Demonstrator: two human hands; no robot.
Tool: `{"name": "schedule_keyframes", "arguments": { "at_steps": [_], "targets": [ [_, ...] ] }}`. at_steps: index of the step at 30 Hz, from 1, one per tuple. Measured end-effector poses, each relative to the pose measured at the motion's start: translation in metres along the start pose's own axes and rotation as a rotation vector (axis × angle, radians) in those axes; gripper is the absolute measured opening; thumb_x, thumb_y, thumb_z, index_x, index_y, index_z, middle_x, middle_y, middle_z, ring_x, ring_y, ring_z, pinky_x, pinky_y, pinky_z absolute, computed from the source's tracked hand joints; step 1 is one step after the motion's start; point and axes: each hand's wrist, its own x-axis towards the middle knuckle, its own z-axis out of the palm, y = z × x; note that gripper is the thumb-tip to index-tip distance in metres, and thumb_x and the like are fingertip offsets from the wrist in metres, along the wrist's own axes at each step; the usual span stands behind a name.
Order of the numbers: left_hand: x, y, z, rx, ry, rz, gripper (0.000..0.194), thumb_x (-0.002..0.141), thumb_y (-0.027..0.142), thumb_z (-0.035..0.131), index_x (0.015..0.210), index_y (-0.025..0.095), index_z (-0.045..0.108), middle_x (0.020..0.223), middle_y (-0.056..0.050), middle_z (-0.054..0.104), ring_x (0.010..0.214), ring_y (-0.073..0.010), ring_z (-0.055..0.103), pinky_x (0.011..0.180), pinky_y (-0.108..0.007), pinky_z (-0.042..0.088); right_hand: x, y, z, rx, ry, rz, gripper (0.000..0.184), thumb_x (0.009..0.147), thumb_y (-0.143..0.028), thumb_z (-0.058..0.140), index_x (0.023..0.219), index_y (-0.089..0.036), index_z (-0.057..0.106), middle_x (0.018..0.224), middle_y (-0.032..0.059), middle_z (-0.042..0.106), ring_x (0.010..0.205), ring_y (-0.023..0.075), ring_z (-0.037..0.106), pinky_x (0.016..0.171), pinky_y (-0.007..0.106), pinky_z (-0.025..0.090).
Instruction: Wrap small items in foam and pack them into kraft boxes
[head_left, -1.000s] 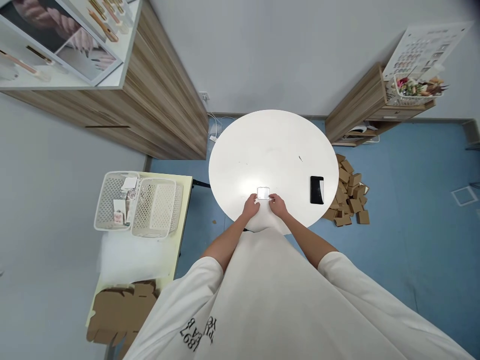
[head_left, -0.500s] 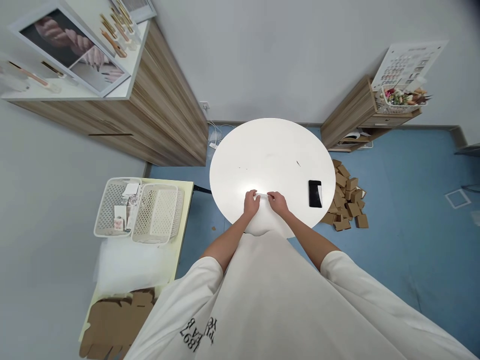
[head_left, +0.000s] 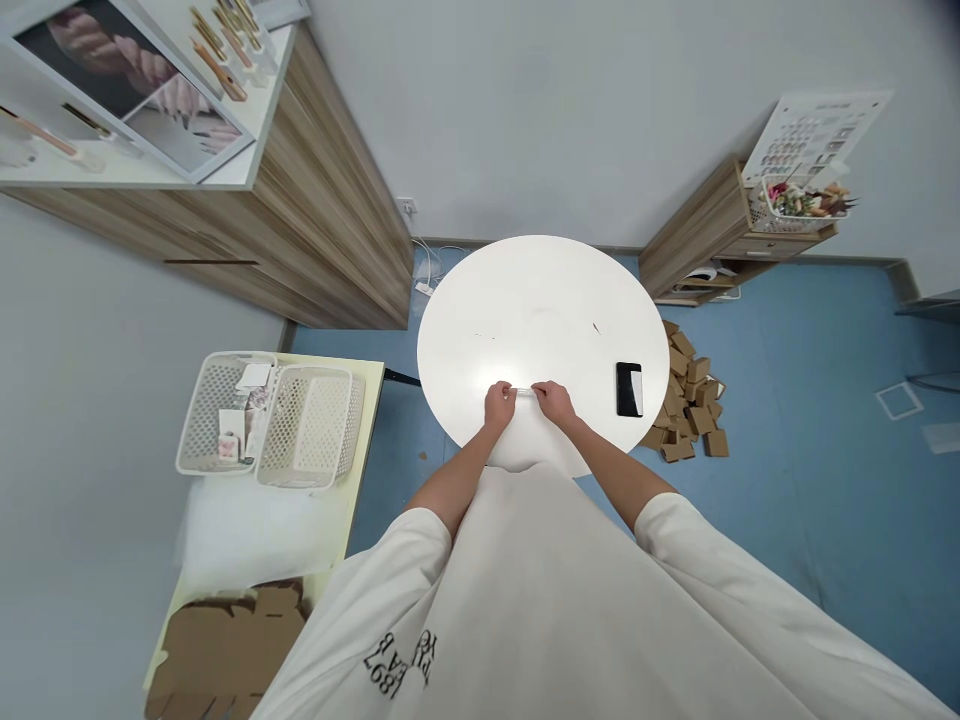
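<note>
Both my hands rest at the near edge of a round white table (head_left: 540, 290). My left hand (head_left: 498, 405) and my right hand (head_left: 553, 401) are closed on the two ends of a small clear plastic case (head_left: 524, 392). The case now shows only as a thin strip between my fingers, seen edge-on. A black phone (head_left: 628, 389) lies flat on the table to the right of my right hand.
Two white mesh baskets (head_left: 270, 412) stand on a yellow side table (head_left: 360, 430) at left, with white foam sheet (head_left: 247, 525) and flat cardboard (head_left: 225, 645) nearer. A heap of small brown boxes (head_left: 686, 400) lies on the blue floor at right. Wooden cabinets stand behind.
The clear case lay flat and square between my fingers one second ago; it has since been tipped up or folded so only a thin edge shows. My hands stayed put.
</note>
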Motion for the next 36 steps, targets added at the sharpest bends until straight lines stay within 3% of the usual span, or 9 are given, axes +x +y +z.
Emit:
{"name": "schedule_keyframes", "arguments": {
  "at_steps": [12, 18, 27, 36],
  "targets": [
    [0.006, -0.003, -0.002, -0.004, -0.030, -0.061, 0.014, 0.093, 0.029, 0.063, 0.100, 0.019, 0.071, 0.106, -0.008, 0.074, 0.100, -0.0208, 0.067, 0.097, -0.036, 0.050, 0.005, 0.008, -0.016, -0.158, -0.185, -0.211, 0.032, 0.100, -0.023, 0.046, 0.113, -0.030, 0.074, 0.107, 0.0034, 0.075, 0.101, 0.0234, 0.066, 0.089, 0.032, 0.046],
    [0.008, -0.001, -0.006, -0.012, -0.062, -0.034, 0.015, 0.093, 0.028, 0.063, 0.098, 0.020, 0.074, 0.105, -0.007, 0.075, 0.100, -0.0209, 0.068, 0.097, -0.036, 0.051, 0.009, 0.005, -0.017, -0.298, -0.241, -0.234, 0.033, 0.097, -0.017, 0.048, 0.118, -0.027, 0.071, 0.107, 0.0059, 0.074, 0.098, 0.0242, 0.065, 0.084, 0.030, 0.043],
    [0.007, 0.009, -0.014, 0.003, -0.071, -0.090, 0.014, 0.089, 0.029, 0.066, 0.092, 0.023, 0.078, 0.100, -0.003, 0.078, 0.103, -0.0212, 0.069, 0.097, -0.031, 0.052, 0.004, -0.004, -0.012, -0.537, -0.240, -0.280, 0.033, 0.098, -0.014, 0.042, 0.125, -0.017, 0.059, 0.109, 0.0110, 0.069, 0.096, 0.0243, 0.060, 0.082, 0.031, 0.040],
    [0.009, 0.002, -0.013, -0.027, -0.095, -0.094, 0.019, 0.088, 0.030, 0.068, 0.101, 0.021, 0.078, 0.110, -0.005, 0.077, 0.107, -0.0214, 0.069, 0.100, -0.032, 0.051, 0.000, -0.002, -0.002, -0.553, -0.199, -0.272, 0.034, 0.098, -0.009, 0.036, 0.125, -0.013, 0.056, 0.110, 0.0149, 0.067, 0.099, 0.0257, 0.056, 0.090, 0.034, 0.037]
  ]
}}
